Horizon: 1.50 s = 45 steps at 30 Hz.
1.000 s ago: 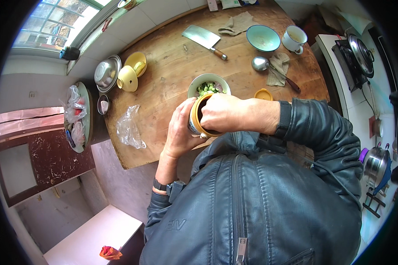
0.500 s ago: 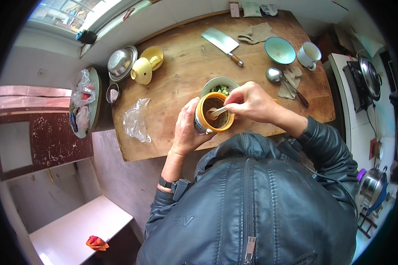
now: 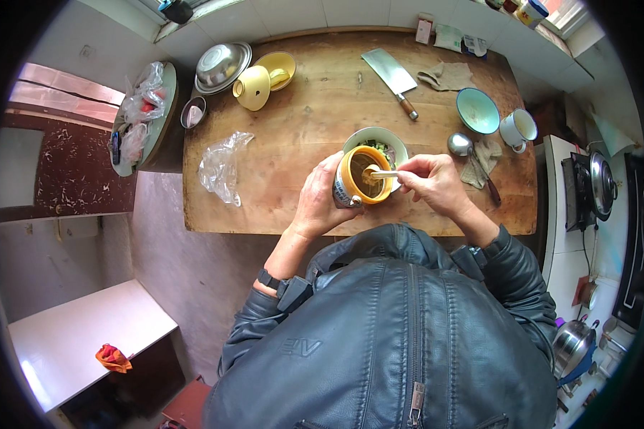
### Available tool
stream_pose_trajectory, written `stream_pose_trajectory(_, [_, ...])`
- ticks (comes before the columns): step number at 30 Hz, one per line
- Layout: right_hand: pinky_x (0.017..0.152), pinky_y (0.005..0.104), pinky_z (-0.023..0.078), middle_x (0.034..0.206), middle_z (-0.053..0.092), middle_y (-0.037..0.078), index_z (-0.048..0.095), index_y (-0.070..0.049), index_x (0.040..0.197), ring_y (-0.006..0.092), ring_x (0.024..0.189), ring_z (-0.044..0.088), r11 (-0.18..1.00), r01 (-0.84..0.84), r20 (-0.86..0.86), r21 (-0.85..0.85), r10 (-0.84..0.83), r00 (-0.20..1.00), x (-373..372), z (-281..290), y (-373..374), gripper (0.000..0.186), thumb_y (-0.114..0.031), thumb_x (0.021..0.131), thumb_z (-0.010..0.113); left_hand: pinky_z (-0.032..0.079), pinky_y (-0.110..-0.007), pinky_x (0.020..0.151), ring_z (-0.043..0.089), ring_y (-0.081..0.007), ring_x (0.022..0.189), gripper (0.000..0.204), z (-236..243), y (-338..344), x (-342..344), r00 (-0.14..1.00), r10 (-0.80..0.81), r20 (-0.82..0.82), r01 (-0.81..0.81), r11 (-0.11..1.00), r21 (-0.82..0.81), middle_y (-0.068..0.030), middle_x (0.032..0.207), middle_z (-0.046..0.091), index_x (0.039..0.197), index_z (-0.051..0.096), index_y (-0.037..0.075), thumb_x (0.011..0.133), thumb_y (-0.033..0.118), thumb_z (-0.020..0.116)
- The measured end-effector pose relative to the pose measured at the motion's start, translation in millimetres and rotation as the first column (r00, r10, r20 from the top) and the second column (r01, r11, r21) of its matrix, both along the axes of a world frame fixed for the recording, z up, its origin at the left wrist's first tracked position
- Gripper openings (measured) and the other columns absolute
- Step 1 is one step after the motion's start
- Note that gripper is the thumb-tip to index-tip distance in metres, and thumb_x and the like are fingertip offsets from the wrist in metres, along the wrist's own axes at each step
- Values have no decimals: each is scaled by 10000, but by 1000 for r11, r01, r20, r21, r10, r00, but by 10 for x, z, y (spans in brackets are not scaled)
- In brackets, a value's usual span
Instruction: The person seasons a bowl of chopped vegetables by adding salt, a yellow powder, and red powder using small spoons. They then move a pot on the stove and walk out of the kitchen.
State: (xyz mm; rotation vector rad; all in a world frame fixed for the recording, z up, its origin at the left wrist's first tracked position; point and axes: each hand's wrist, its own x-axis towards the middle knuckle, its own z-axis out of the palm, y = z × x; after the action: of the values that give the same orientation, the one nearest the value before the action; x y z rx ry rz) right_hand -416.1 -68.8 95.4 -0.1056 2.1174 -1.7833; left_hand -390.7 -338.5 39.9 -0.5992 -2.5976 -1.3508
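Note:
My left hand (image 3: 313,201) wraps round a jar (image 3: 343,189) with a yellow-orange rim and a printed side, tilted so its mouth faces up toward me. Between the fingertips of my right hand (image 3: 436,187) is the pale handle of a small spoon (image 3: 386,174). Its bowl end is inside the jar's mouth, with some brownish stuff on it. The jar's inner wall looks dark brown. Just behind the jar stands a white bowl (image 3: 366,134) holding chopped green pieces (image 3: 386,151), partly hidden by the jar.
On the wooden table (image 3: 300,129) lie a cleaver (image 3: 391,74), a ladle (image 3: 461,145), cloths (image 3: 447,76) and a clear plastic bag (image 3: 220,168). Around its edges stand a turquoise bowl (image 3: 477,111), a white mug (image 3: 516,129), yellow bowls (image 3: 252,89) and a metal basin (image 3: 223,67).
My right hand has drawn to the right and sits lower beside the jar, and the spoon's handle lies flatter. The whole view has shifted. My left hand keeps its hold on the jar.

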Motion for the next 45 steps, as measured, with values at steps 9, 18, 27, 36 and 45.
stream_pose_trajectory(9, [548, 232, 573, 900, 759, 102, 743, 37, 1056, 123, 736, 728, 988, 79, 181, -132, -54, 982, -34, -189, -46, 166, -106, 975, 722, 498, -449, 1098, 587, -366, 1321, 1055, -80, -106, 57, 999, 17, 41, -17, 1000, 0, -186, 1426, 578, 1504, 431, 65, 607, 162, 978])
stream_pose_trajectory(18, [565, 243, 588, 893, 757, 83, 745, 12, 1028, 120, 747, 734, 933, 304, 192, -191, -268, 944, -200, -729, 180, 139, -113, 972, 720, 480, -465, 1093, 568, -384, 1303, 1019, -443, -506, 295, 986, 151, 75, -155, 987, 53, -194, 1386, 578, 1485, 442, 46, 598, 109, 939])
stream_pose_trajectory(27, [553, 256, 587, 815, 760, 67, 751, 21, 978, 119, 673, 732, 900, 362, -8, 242, -371, 928, -352, -1906, -17, 142, -115, 948, 722, 476, -455, 1098, 569, -365, 1312, 1052, -577, -796, 737, 941, 278, 194, -301, 948, 102, -170, 1413, 568, 1509, 423, 72, 602, 114, 955])
stream_pose_trajectory(36, [591, 268, 584, 723, 764, 71, 787, 12, 915, 114, 622, 724, 824, 355, -273, 442, -254, 928, -412, -2176, -108, 156, -131, 920, 724, 481, -451, 1095, 568, -367, 1314, 1063, -526, -830, 880, 921, 328, 208, -350, 934, 76, -163, 1413, 568, 1514, 421, 84, 598, 141, 960])
stream_pose_trajectory(45, [627, 287, 571, 681, 757, 59, 801, -31, 868, 119, 620, 723, 849, 376, -147, 371, -346, 927, -482, -2111, -144, 155, -157, 878, 712, 477, -453, 1109, 556, -370, 1331, 1099, -568, -904, 976, 903, 353, 245, -376, 925, 55, -161, 1424, 562, 1525, 412, 88, 575, 156, 961])
